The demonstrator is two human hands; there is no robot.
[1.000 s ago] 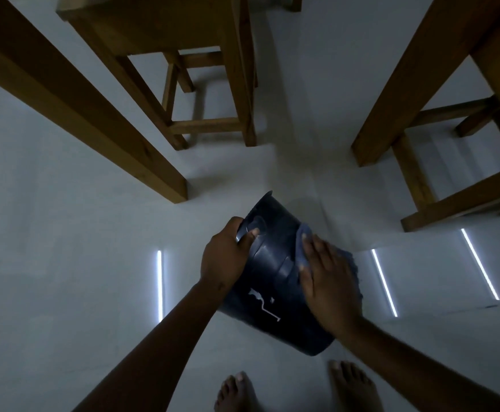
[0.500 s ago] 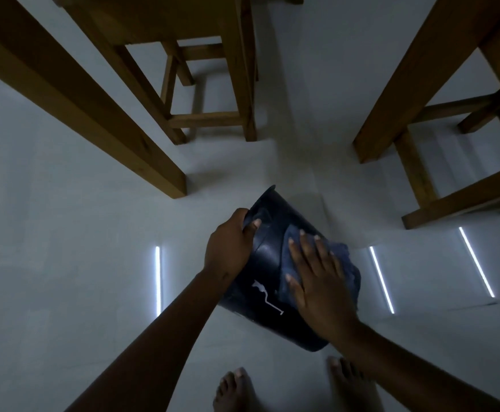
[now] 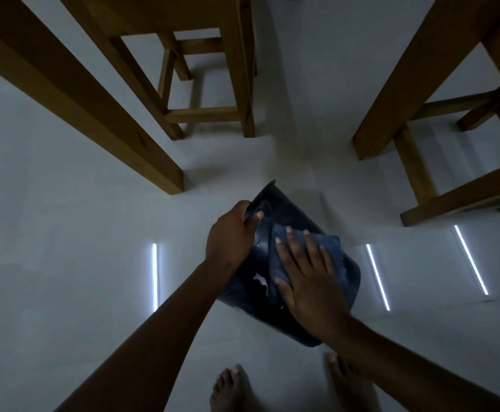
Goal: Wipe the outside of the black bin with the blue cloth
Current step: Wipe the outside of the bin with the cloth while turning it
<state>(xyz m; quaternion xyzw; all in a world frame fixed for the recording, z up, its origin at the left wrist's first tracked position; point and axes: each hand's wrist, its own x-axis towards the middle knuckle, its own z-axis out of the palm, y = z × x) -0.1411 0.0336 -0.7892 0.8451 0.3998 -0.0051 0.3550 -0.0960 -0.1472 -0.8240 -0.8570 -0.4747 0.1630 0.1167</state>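
Pale floor [image 3: 64, 233] all around, wooden table legs [image 3: 94, 114] and stools [image 3: 210, 114] standing well back, and down by the bare feet [image 3: 231, 388] the black bin [image 3: 296, 209] is held tipped on its side in mid-air, most likely so its outer wall faces up for wiping. The left hand [image 3: 228, 242] is clenched on the bin's rim, fingers curled over the edge to steady it, while the right hand [image 3: 308, 278] lies flat with fingers spread, gripping nothing, pressing the blue cloth [image 3: 329, 248] against the bin's side.
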